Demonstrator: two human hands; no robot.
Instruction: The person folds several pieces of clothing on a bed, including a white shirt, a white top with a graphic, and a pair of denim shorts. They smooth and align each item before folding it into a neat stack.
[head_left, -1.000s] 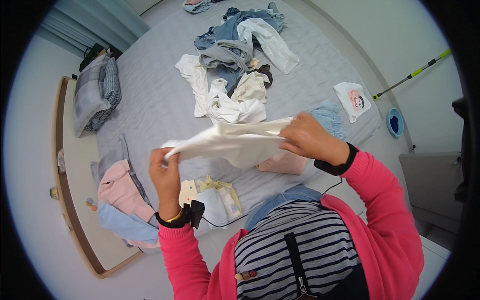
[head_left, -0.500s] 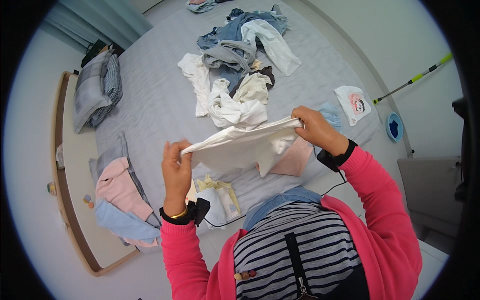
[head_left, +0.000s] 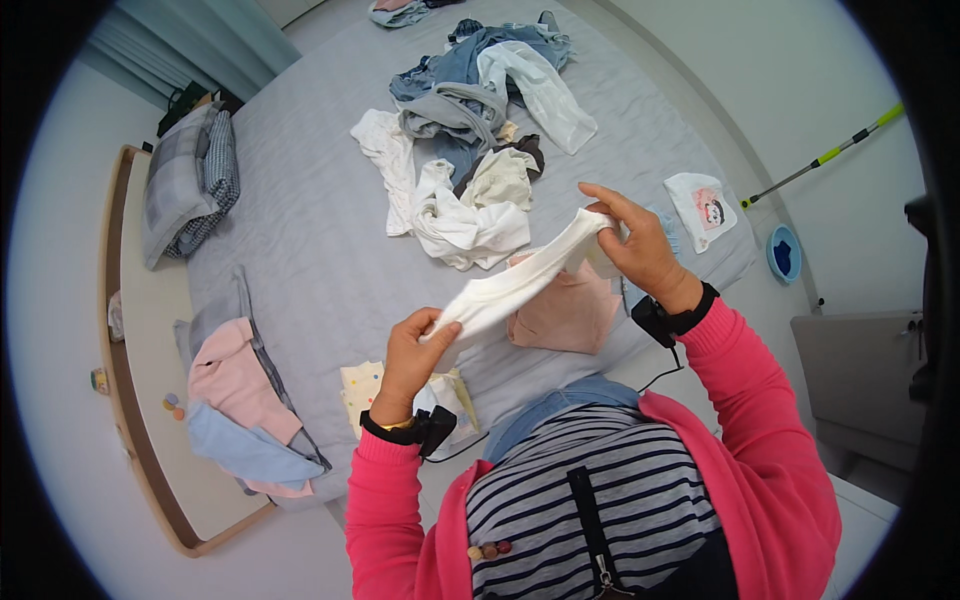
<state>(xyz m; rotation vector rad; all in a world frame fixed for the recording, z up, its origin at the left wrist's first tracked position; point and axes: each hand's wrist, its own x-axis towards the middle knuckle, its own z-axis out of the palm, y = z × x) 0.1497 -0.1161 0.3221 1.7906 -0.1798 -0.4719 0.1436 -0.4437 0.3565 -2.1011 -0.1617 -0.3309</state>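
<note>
A white garment (head_left: 522, 278), its exact kind unclear, is stretched slantwise between my hands above the near side of the bed. My left hand (head_left: 408, 358) pinches its lower left end between thumb and fingers. At the upper right end, my right hand (head_left: 645, 250) grips the cloth with the index finger raised off it. Beneath lies a folded pink garment (head_left: 565, 315), partly covered by the white one. Small folded yellow and white clothes (head_left: 360, 385) rest beside my left wrist, which hides part of them.
Across the grey bed (head_left: 300, 200) lies a loose heap of white clothes (head_left: 470, 230) and blue-grey clothes (head_left: 480, 65). A printed white bag-like piece (head_left: 700, 212) sits at the right edge. Pink and blue clothes (head_left: 240, 380) lie left, below pillows (head_left: 185, 195). A blue basin (head_left: 784, 253) stands right.
My hands have come closer together, the left moving right and slightly down. The white garment now hangs as a narrower, steeper strip, showing more of the pink garment and the yellow cloth.
</note>
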